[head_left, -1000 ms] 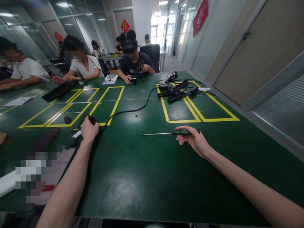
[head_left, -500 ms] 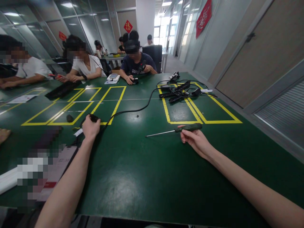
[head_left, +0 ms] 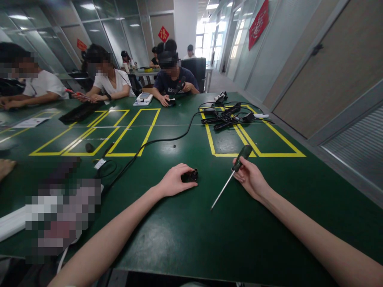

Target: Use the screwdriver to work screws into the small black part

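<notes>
My left hand (head_left: 176,180) is closed around a small black part (head_left: 191,175) with a round, ring-like piece on top, low over the middle of the table. What kind of part it is I cannot make out. To its right, my right hand (head_left: 249,175) grips a screwdriver (head_left: 243,157) by its dark green handle. The metal shaft slants down and to the left, its tip just above or on the green table (head_left: 167,235); which of the two I cannot tell.
A black cable (head_left: 161,140) runs across the table to a heap of black devices and cords (head_left: 229,117) at the back right. Yellow tape (head_left: 233,154) outlines areas on the tabletop. A dark lump (head_left: 89,148) lies at left. Co-workers sit along the far side, one holding a black device (head_left: 181,85).
My left hand has come from the left taped area to the middle, bringing the black part along. In my right hand the screwdriver has swung from nearly level to pointing steeply down.
</notes>
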A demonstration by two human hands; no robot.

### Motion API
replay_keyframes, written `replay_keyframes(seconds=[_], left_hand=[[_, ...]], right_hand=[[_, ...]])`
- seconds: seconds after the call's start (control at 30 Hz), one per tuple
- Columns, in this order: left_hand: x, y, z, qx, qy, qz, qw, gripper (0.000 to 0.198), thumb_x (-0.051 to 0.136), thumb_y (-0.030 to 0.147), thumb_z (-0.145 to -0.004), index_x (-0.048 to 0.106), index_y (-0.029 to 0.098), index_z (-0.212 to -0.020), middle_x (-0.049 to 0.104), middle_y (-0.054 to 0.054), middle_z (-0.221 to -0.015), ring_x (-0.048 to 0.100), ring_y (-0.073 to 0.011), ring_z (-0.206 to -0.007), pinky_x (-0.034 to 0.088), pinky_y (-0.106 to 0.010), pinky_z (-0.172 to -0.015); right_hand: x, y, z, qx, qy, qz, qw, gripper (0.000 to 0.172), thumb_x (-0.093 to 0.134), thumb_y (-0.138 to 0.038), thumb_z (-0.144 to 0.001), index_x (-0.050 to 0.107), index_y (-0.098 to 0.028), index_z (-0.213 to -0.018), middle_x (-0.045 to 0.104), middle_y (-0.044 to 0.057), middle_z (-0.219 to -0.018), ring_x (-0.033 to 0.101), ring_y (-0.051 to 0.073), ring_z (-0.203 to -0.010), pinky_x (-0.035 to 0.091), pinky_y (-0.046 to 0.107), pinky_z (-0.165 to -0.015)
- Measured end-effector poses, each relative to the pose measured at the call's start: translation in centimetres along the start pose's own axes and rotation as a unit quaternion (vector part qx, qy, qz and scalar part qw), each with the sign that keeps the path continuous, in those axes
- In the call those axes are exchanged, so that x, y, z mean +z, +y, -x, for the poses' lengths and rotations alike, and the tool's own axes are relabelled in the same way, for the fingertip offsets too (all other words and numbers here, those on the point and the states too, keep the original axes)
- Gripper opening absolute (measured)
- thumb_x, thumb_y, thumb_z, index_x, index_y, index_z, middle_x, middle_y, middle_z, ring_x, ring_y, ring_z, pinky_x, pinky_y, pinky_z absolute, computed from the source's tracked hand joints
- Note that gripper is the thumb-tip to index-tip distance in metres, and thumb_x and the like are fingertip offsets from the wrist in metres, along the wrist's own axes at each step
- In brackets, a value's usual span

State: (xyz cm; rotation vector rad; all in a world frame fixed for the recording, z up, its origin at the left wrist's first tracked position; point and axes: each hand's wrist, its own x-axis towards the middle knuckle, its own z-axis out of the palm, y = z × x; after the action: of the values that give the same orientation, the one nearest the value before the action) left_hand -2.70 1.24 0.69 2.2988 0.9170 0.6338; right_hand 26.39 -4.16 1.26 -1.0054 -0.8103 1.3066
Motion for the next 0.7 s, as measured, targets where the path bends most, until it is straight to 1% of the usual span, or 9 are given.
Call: replay_keyframes(seconds=[0.07, 0.13, 0.2, 0.3, 0.37, 0.43, 0.57, 0.63, 0.7], left_hand=[[0.3, 0.1, 0.1, 0.008, -0.009, -0.016, 1.0, 0.03, 0.087, 0.042, -0.086, 0.077, 0.018, -0.101, 0.079, -0.009, -0.106, 0.071, -0.0269, -0.102, 0.058, -0.04, -0.094], [0.1, 0.1, 0.2, 0.007, -0.008, -0.013, 1.0, 0.035, 0.089, 0.043, -0.084, 0.078, 0.018, -0.105, 0.079, -0.011, -0.108, 0.07, -0.0283, -0.105, 0.058, -0.042, -0.097], [-0.3, 0.0, 0.3, 0.009, -0.012, 0.017, 1.0, 0.042, 0.089, 0.037, -0.082, 0.078, 0.018, -0.118, 0.079, -0.011, -0.116, 0.071, -0.0287, -0.11, 0.057, -0.043, -0.101], [-0.9, 0.0, 0.3, 0.011, -0.032, 0.085, 0.996, 0.052, 0.08, 0.022, -0.082, 0.075, 0.02, -0.134, 0.077, -0.011, -0.131, 0.071, -0.0271, -0.121, 0.056, -0.041, -0.108], [-1.1, -0.1, 0.2, 0.005, -0.05, 0.116, 0.992, 0.048, 0.075, 0.018, -0.083, 0.078, 0.019, -0.132, 0.078, -0.01, -0.131, 0.072, -0.0264, -0.121, 0.055, -0.04, -0.109], [-1.1, -0.2, 0.2, -0.009, -0.057, 0.126, 0.99, 0.041, 0.076, 0.021, -0.085, 0.08, 0.018, -0.126, 0.08, -0.01, -0.125, 0.074, -0.0261, -0.115, 0.055, -0.039, -0.106], [-0.6, -0.5, 0.2, -0.044, -0.015, 0.097, 0.994, 0.036, 0.086, 0.03, -0.084, 0.081, 0.019, -0.118, 0.08, -0.008, -0.114, 0.073, -0.0247, -0.104, 0.058, -0.038, -0.097], [-0.3, -0.5, 0.2, -0.053, 0.019, 0.072, 0.996, 0.04, 0.09, 0.032, -0.08, 0.079, 0.019, -0.116, 0.079, -0.008, -0.11, 0.072, -0.0245, -0.1, 0.059, -0.038, -0.092], [-0.2, -0.5, 0.3, -0.048, 0.035, 0.061, 0.996, 0.045, 0.093, 0.035, -0.077, 0.079, 0.019, -0.117, 0.078, -0.009, -0.11, 0.071, -0.0256, -0.101, 0.059, -0.038, -0.09]], right_hand=[[0.1, -0.1, 0.1, 0.001, -0.002, 0.004, 1.0, 0.055, 0.095, -0.066, -0.066, 0.069, -0.019, -0.077, 0.039, -0.01, -0.045, 0.029, 0.005, -0.041, 0.026, 0.019, -0.041], [0.1, -0.1, 0.2, 0.001, -0.004, 0.01, 1.0, 0.055, 0.094, -0.067, -0.068, 0.069, -0.019, -0.078, 0.04, -0.009, -0.046, 0.03, 0.005, -0.041, 0.027, 0.019, -0.042], [0.3, -0.2, 0.3, -0.004, -0.003, 0.019, 1.0, 0.057, 0.093, -0.069, -0.068, 0.068, -0.019, -0.079, 0.039, -0.009, -0.046, 0.03, 0.005, -0.041, 0.027, 0.019, -0.042], [0.5, -0.2, 0.4, -0.017, 0.003, 0.036, 0.999, 0.061, 0.09, -0.075, -0.068, 0.065, -0.02, -0.077, 0.039, -0.009, -0.046, 0.032, 0.006, -0.041, 0.027, 0.019, -0.04], [0.7, -0.2, 0.5, -0.029, 0.008, 0.053, 0.998, 0.063, 0.088, -0.077, -0.068, 0.064, -0.02, -0.075, 0.044, -0.007, -0.049, 0.035, 0.006, -0.042, 0.028, 0.02, -0.039], [1.2, -0.3, 0.6, -0.043, 0.011, 0.072, 0.996, 0.064, 0.087, -0.079, -0.068, 0.064, -0.02, -0.075, 0.05, -0.005, -0.051, 0.04, 0.007, -0.042, 0.031, 0.021, -0.039], [2.9, -1.5, 0.6, -0.089, -0.003, 0.101, 0.991, 0.066, 0.083, -0.084, -0.068, 0.061, -0.022, -0.072, 0.055, -0.003, -0.047, 0.043, 0.009, -0.04, 0.033, 0.022, -0.038], [4.1, -2.8, 0.2, -0.119, -0.015, 0.106, 0.987, 0.064, 0.082, -0.083, -0.071, 0.06, -0.023, -0.073, 0.055, -0.003, -0.047, 0.044, 0.01, -0.04, 0.033, 0.023, -0.038], [5.5, -4.6, -0.3, -0.156, -0.027, 0.107, 0.982, 0.063, 0.081, -0.083, -0.073, 0.059, -0.024, -0.074, 0.054, -0.004, -0.048, 0.043, 0.01, -0.04, 0.034, 0.024, -0.039]])
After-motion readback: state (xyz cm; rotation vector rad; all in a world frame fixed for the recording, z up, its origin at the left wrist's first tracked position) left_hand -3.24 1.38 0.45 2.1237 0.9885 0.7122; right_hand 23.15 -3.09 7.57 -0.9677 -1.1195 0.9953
